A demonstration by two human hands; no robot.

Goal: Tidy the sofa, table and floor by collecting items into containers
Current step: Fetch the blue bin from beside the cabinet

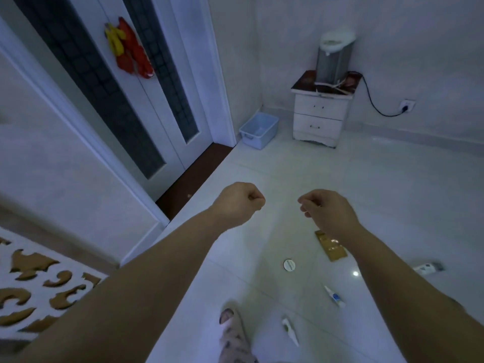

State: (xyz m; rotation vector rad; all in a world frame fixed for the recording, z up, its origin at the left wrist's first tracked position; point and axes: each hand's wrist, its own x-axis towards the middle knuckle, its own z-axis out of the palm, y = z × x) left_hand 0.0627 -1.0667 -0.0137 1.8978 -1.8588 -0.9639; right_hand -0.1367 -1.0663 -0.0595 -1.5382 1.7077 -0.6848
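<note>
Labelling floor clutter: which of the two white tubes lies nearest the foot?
The green-marked tube, just right of the foot. The blue-marked tube lies farther right, beyond it.

Both arms are extended forward, bare to the elbow. My left forearm (157,271) enters from 7 o'clock and runs up toward centre frame. My right forearm (406,284) enters from 5 o'clock and runs toward 11 o'clock. Both wrists are straight, in line with the forearms.

My left hand (237,203) is closed into a tight fist, back of hand facing up, knuckles pointing to 2 o'clock. It holds nothing.

My right hand (327,210) sits at 3 o'clock of the left, apart from it. Its fingers (307,205) are curled inward toward the palm, tips pointing to 9 o'clock. Nothing shows in its grasp.
</note>
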